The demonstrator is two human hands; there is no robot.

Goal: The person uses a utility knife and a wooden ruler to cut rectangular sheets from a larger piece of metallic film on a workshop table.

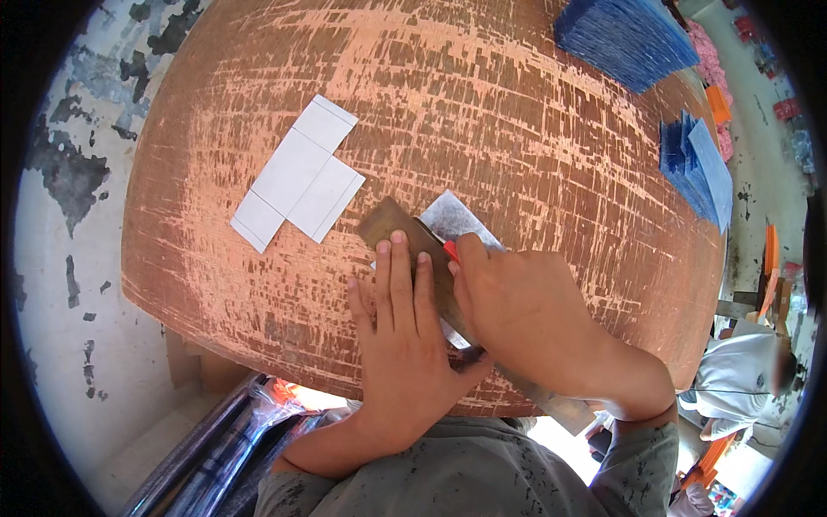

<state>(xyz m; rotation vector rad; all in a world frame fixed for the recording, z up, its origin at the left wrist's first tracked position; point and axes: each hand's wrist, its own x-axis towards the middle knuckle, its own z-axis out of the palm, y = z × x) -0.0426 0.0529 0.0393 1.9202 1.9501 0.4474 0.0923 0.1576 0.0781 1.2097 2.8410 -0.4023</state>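
My left hand (405, 366) lies with fingers stretched out, pressing on a flat brown straightedge (385, 221) that runs slantwise across the worktable. Under the straightedge is a greyish-silver sheet (455, 217), its far corner showing beyond the bar and a bit more near my left thumb. My right hand (534, 314) is closed around a red-handled cutter (450, 250) at the straightedge's right edge. Only a scrap of red shows; the rest is hidden by my fingers. Farther left lies a white cut-out piece (301, 172) with ruled lines, untouched by either hand.
The worktable (258, 319) has a scratched brown surface. Blue sheets stand in a large stack (624, 43) at the far right, with a smaller bundle (696, 164) by the right edge. Plastic-wrapped rolls (207, 457) lie below at left. A person (736, 375) is at the lower right.
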